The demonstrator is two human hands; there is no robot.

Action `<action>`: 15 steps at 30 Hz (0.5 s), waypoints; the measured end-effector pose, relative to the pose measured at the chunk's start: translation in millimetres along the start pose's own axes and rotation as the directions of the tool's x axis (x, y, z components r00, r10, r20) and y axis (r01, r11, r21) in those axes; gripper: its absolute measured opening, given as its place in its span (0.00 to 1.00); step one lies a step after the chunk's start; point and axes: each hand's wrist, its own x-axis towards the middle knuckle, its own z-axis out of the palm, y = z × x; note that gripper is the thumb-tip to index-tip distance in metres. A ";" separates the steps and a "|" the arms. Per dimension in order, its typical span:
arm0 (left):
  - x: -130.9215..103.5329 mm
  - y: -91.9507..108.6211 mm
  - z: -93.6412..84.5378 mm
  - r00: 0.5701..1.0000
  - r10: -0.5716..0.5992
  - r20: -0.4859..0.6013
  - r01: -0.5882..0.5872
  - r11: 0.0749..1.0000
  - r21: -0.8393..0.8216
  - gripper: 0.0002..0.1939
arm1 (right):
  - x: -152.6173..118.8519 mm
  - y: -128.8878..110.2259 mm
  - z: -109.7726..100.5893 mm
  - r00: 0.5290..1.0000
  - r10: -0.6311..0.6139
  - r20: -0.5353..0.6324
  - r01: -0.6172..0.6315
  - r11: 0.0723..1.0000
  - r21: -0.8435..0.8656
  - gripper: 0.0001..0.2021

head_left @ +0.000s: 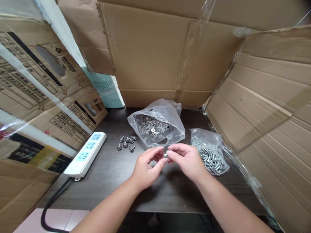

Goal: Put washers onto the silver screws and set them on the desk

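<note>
My left hand [149, 167] and my right hand [188, 160] meet over the dark table, thumbs and fingers pinched together. Between their fingertips is a small shiny metal fastener [166, 154], mostly covered, so its exact kind does not show. Just beyond them lies an open clear plastic bag [171, 117] with many metal washers [156, 127] inside. To the right of my right hand rests another clear bag [214, 137], full of silvery screws [211, 158]. Several screws with washers on them [125, 145] lie loose in a group on the left, beyond my left hand.
A white power strip [86, 155] with a black cable [47, 212] lies along the table's left side. Cardboard walls stand at the left [26, 85], back [152, 50] and right [278, 124]. The table's front edge [176, 211] runs beneath my forearms.
</note>
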 end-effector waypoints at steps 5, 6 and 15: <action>-2.2 0.6 -4.4 0.980 -0.038 -0.195 0.038 0.999 -0.004 0.09 | 18.8 -1.2 33.4 0.995 -0.029 0.098 0.031 0.999 -0.016 0.13; -2.4 -0.3 -8.8 0.972 -0.034 -0.235 0.041 0.999 0.027 0.08 | 22.8 -1.0 34.8 0.988 -0.032 0.149 0.038 0.998 -0.043 0.13; 0.8 -5.8 -25.8 0.845 -0.156 -0.511 0.170 0.985 -0.020 0.12 | 99.8 1.0 50.9 0.949 -0.164 0.270 0.310 0.327 -0.893 0.09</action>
